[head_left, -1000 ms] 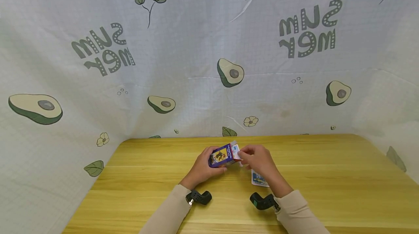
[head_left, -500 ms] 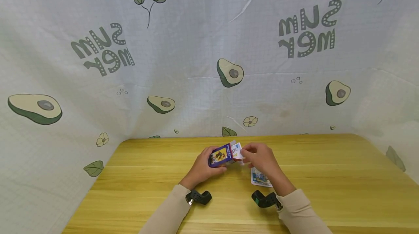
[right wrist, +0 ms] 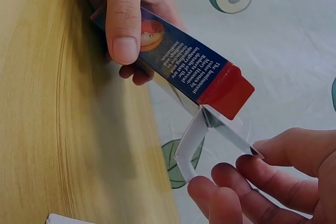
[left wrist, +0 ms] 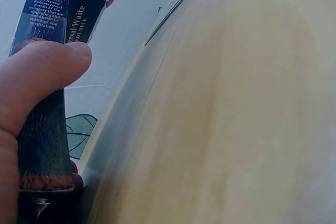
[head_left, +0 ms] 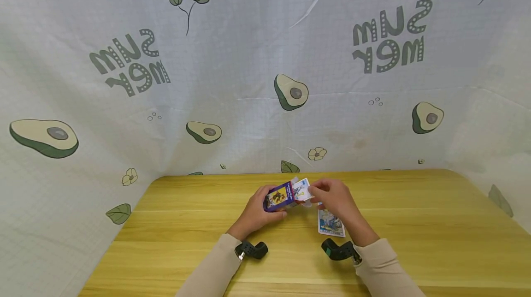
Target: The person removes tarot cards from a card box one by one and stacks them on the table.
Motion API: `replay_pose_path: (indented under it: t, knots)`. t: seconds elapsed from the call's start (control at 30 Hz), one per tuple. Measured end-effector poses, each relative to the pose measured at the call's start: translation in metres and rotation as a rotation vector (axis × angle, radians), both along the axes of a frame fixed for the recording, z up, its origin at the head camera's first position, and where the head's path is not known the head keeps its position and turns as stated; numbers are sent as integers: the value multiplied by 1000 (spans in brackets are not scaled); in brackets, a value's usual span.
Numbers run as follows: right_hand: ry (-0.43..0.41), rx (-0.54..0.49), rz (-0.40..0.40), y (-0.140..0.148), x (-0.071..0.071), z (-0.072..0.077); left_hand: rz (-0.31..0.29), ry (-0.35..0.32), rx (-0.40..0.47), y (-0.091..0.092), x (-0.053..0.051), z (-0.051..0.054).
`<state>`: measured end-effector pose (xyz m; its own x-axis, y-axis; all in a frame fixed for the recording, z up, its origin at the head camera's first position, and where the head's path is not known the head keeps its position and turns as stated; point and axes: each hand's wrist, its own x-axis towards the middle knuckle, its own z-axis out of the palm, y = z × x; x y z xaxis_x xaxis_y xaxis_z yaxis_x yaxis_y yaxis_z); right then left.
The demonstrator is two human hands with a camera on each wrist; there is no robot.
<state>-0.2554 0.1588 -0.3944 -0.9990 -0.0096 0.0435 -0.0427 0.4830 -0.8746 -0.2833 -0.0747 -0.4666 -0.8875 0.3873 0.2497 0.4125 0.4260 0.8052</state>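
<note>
My left hand (head_left: 255,209) grips a purple tarot card box (head_left: 279,197), which lies tilted with its mouth toward the right. In the left wrist view the thumb lies along the printed side of the box (left wrist: 43,124). Between thumb and fingers, my right hand (head_left: 332,195) pinches the end of a tarot card (head_left: 301,190), which sticks partly out of the mouth. The right wrist view shows the card edge-on (right wrist: 233,135), beside a red side flap (right wrist: 231,93) and a bent white lid flap (right wrist: 191,140). How many cards are pinched cannot be told.
A tarot card or small stack (head_left: 330,224) lies face up on the wooden table (head_left: 415,232), below my right hand. Behind the table hangs a pale avocado-print cloth (head_left: 249,57). Each wrist carries a black camera mount (head_left: 338,250).
My right hand has moved slightly to the right and up, and the tarot card has slid further out of the box. More of the card on the table shows. The left hand stays still.
</note>
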Motion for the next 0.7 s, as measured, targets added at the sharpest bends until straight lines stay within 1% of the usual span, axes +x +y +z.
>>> replay_pose_path:
  t: [0.27,0.7]
  knots:
    - [2,29,-14,3,2,3,1,5,8,0,0,1]
    - [-14,10,-25,10,0,6,4,-13,5,0,0,-1]
